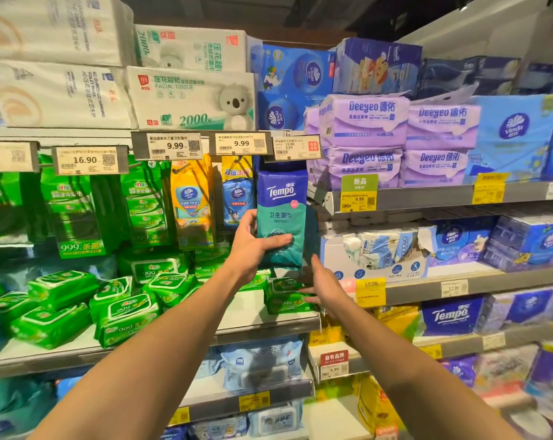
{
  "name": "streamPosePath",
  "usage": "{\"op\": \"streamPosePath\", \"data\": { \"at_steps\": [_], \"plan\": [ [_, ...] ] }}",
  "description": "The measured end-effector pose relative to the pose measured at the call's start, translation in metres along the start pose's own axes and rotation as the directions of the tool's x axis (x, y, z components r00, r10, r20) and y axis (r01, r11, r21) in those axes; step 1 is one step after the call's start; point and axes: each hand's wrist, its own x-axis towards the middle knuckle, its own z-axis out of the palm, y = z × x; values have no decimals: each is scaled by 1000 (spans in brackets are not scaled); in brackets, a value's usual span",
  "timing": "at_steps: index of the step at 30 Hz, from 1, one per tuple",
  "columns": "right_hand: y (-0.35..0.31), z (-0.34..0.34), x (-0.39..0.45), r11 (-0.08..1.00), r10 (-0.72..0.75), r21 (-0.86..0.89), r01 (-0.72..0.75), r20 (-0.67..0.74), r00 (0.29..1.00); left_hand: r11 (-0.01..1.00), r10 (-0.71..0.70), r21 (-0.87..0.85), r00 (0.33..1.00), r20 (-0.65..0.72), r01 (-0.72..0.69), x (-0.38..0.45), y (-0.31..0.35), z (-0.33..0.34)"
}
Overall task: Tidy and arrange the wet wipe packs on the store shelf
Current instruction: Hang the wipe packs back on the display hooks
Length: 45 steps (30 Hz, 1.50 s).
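The Tempo wet wipe pack (281,214), dark blue at the top and teal below, hangs upright under the row of price tags (175,146) at the right end of the hanging display, and every other place here is told from it. The left hand (253,246) holds its lower half: the thumb lies across the teal front and the fingers curl round its left edge, so this grip is closed on the pack. Below and just right of the pack, the right hand (321,285) reaches forward with its fingers straight and slightly spread, a wide grip holding nothing; its fingertips are at a green wipe pack (284,296) lying flat on the white shelf (253,308) under the Tempo pack, though whether they touch it is hard to tell. To the left of the Tempo pack hang a blue Vinda wipe pack (237,198), a yellow pack (192,201) and several green hanging packs (78,214). Lower left of it, more flat green 999 packs (122,315) lie in loose, uneven rows on the same shelf. To its right, on the neighbouring shelving, stand purple Deeyeo tissue packs (364,138), and above it sit white facial tissue bundles (189,100).
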Motion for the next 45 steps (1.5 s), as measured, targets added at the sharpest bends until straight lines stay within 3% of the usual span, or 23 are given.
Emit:
{"op": "streamPosePath", "data": {
  "at_steps": [3, 6, 10, 14, 16, 19, 23, 28, 40, 45],
  "plan": [
    [-9, -1, -15, 981, -83, -178, 78, -20, 996, 1000, 9, -6, 1000, 27, -8, -3, 3, 0],
    [-13, -3, -38, 851, -254, -465, 245, 44, 966, 1000, 4, 14, 1000, 26, -5, -4, 9, 1],
    [-21, -1, -86, 533, -348, -725, 437, 283, 894, 999, -27, 38, 1000, -16, 27, 0, 12, 2],
    [-33, 4, -138, 199, -503, -785, 587, 432, 748, 995, -46, 85, 996, -72, 52, 8, 6, 5],
    [-39, 5, -148, 107, -609, -777, 620, 442, 659, 994, -54, 86, 995, -89, 61, 10, 3, 8],
    [-50, 4, -144, 116, -720, -770, 628, 370, 587, 996, -59, 62, 993, -102, 65, 11, -4, 13],
    [-67, 2, -116, 214, -657, -839, 500, 255, 709, 996, -75, 42, 988, -132, 81, 9, -4, 18],
    [-74, -9, -86, 202, -553, -909, 365, 202, 808, 991, -119, 36, 978, -168, 127, 10, -5, 15],
    [-51, -32, -71, 171, -461, -943, 286, 180, 869, 994, -97, 32, 982, -163, 104, -3, -14, 8],
    [-44, -45, -69, 153, -341, -964, 219, 156, 927, 996, -69, 40, 985, -160, 77, -8, -1, 9]
  ]
}}
